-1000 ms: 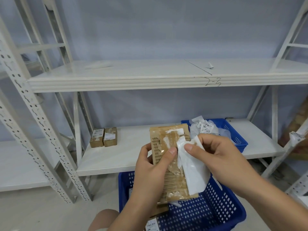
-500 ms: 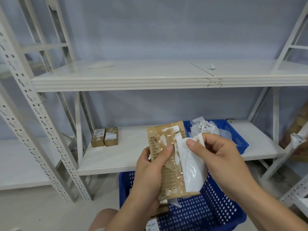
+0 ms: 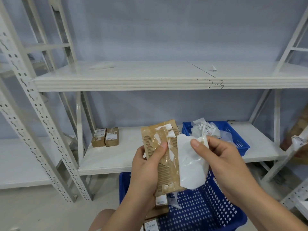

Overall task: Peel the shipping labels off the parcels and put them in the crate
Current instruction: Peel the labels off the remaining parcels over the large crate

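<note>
Label at the middle of things: hung white and creased at three o'clock of the parcel, touching its right edge; could not tell whether any glue still joined the two. Was pinched near its top corner between the thumb and curled fingers of the right hand. Lay beside a brown, scuffed parcel held upright and slightly tilted, gripped by the left hand with the thumb pressed flat on the torn face and the fingers wrapped behind. Left white shreds and clear tape on that face. Further out, at one o'clock of the parcel: shelf crate on the lower shelf, heaped with peeled labels and judged the likely place for this one. At six o'clock, under both hands: floor crate, holding more parcels. Judged the risks thus: tearing, if a last stuck strip were yanked sideways, with more shreds left behind; clinging, if the tacky back folded on itself or stuck to the fingers at release; falling short into the floor crate among the parcels. Counted one label in hand, one parcel in hand, two blue crates, two small boxes side by side at nine o'clock of the parcel, at least two labelled parcels in the floor crate, and one scrap on the upper shelf at twelve o'clock; found the heap too tangled to count.
</note>
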